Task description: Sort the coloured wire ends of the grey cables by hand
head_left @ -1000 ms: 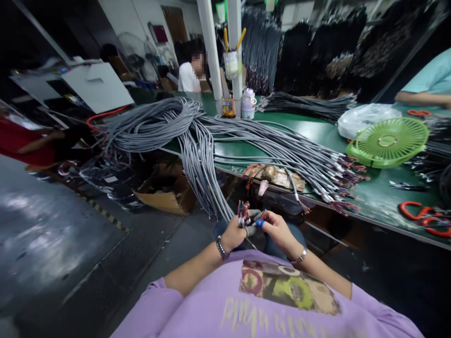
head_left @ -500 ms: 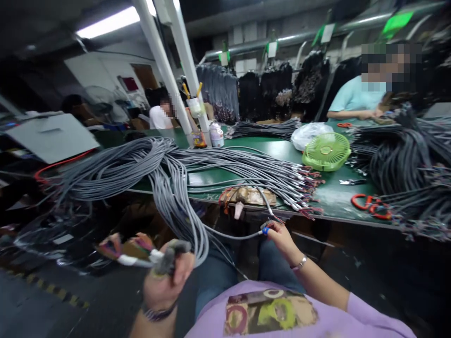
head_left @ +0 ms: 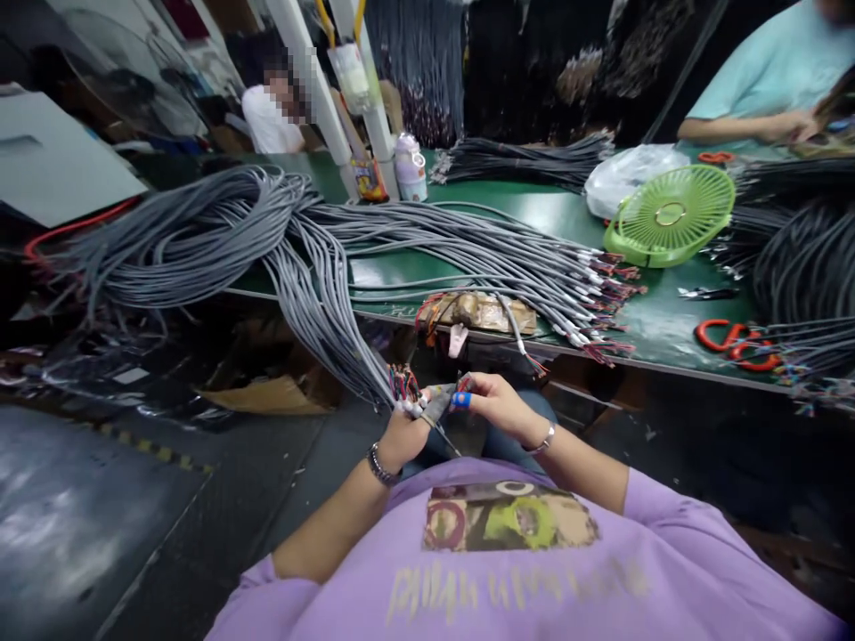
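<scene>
My left hand [head_left: 409,436] is closed around a bundle of grey cables [head_left: 347,347], whose white-banded ends with coloured wires [head_left: 406,385] stick up above the fingers. A grey pointed shape [head_left: 437,405] covers the thumb area; what it is I cannot make out. Close beside it, my right hand [head_left: 500,408] pinches reddish wire ends [head_left: 462,385] near the tip of that grey shape. One right finger wears a blue band [head_left: 460,401]. Both hands are in front of the bench edge, above the lap.
A large pile of grey cables [head_left: 193,240] lies along the green bench [head_left: 541,209]. A taped block [head_left: 498,313] sits at the bench edge. To the right are a green fan [head_left: 674,214], nippers [head_left: 708,293] and orange-handled scissors [head_left: 738,343]. A co-worker [head_left: 754,98] sits across.
My left hand has swung right and inward with the cable ends, which now point up. My right hand has come left and lower to meet it. The view has tilted down.
</scene>
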Motion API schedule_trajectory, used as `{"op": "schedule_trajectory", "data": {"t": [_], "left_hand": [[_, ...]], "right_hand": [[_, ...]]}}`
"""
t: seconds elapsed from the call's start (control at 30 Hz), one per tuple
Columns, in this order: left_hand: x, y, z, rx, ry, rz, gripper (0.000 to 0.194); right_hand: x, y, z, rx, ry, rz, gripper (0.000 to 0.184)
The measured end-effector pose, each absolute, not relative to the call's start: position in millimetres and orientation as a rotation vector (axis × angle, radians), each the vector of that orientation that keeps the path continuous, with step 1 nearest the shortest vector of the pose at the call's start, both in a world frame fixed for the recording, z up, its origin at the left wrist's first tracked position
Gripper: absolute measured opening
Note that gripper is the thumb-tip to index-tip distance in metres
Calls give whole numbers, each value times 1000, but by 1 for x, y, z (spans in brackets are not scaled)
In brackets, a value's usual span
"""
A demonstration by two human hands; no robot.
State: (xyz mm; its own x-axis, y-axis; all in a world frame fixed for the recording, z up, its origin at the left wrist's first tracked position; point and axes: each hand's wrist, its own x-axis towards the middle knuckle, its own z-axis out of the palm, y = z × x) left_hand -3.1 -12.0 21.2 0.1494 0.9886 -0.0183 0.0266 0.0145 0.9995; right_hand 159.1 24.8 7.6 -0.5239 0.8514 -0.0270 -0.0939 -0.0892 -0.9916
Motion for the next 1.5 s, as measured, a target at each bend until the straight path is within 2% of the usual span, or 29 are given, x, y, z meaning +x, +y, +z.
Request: {"op": "schedule_trajectory", "data": {"t": [0.3, 0.6, 0.83, 1.2, 1.5], "left_hand": [[-13, -11, 7, 1211, 1129, 975, 29], [-13, -1, 14, 1239, 1144, 883, 34], [-2, 5, 4, 910, 1190, 1027, 29], [-1, 6, -3, 840, 1274, 1201, 29], [1, 2, -1, 887, 1288, 1167, 31]], "right_hand": [[147, 27, 1, -975, -1038, 1890, 30], [146, 46, 10, -951, -1275, 1822, 33], [149, 48, -5, -1030, -1214, 1797, 33], [147, 47, -16, -1042, -1177, 1767, 34], [150, 46, -3, -1022, -1243, 1720, 32]]}}
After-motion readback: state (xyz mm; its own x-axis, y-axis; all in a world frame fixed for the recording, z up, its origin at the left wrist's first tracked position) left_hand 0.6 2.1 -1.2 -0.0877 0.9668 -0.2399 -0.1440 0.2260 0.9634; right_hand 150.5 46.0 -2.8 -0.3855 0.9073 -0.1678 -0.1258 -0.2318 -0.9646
